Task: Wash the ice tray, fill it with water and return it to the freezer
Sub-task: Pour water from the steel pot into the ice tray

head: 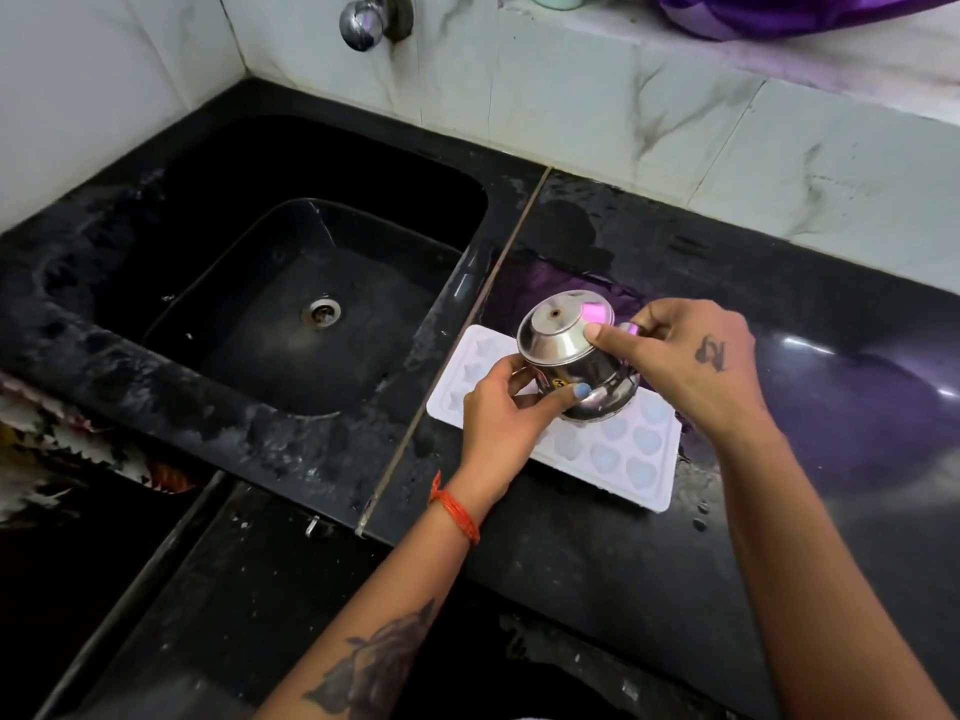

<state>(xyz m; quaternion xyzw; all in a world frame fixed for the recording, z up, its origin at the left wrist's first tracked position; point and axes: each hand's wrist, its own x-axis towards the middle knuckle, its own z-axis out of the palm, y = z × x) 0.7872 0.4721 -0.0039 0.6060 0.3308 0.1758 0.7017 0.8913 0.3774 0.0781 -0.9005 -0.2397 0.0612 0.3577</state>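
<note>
A white ice tray (639, 449) with shaped cells lies flat on the black counter (779, 511), just right of the sink. Over its middle I hold a small steel pot (563, 350), tipped mouth-down toward the tray. My left hand (506, 418) grips the pot's near side with the thumb across its belly. My right hand (691, 356) holds the far side, thumb pressed on the pot's shoulder. The tray's middle cells are hidden under the pot and my hands.
A black sink (171, 350) with a metal drain (321, 311) lies to the left. A chrome tap (363, 23) sticks out of the marble-tiled wall above it. Purple cloth (789, 13) lies on the ledge at top right. The counter is wet around the tray.
</note>
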